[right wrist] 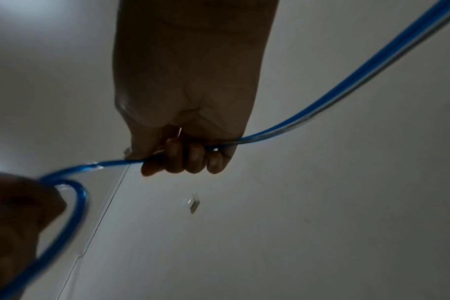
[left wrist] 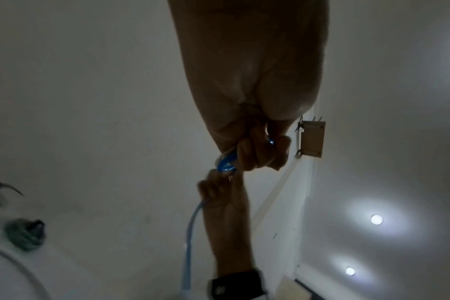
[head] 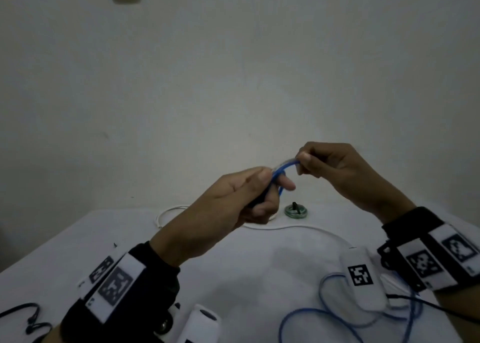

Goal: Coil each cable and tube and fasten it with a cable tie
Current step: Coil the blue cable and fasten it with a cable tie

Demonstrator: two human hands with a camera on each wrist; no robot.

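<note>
Both hands are raised above the white table (head: 233, 270) with a blue tube (head: 362, 166) between them. My left hand (head: 241, 197) grips a small loop of the blue tube (left wrist: 227, 162) in curled fingers. My right hand (head: 335, 166) has its fingers closed round the same tube (right wrist: 347, 81), which runs through the fist and away past the wrist. The rest of the blue tube (head: 324, 314) lies in loose curves on the table at the lower right. A white cable (head: 293, 228) lies uncoiled across the table's far part.
A small green coil (head: 295, 210) with a black tie sits at the table's far side. A black cord (head: 31, 319) lies at the lower left. A white device (head: 363, 280) with a marker rests at the lower right. A plain wall stands behind.
</note>
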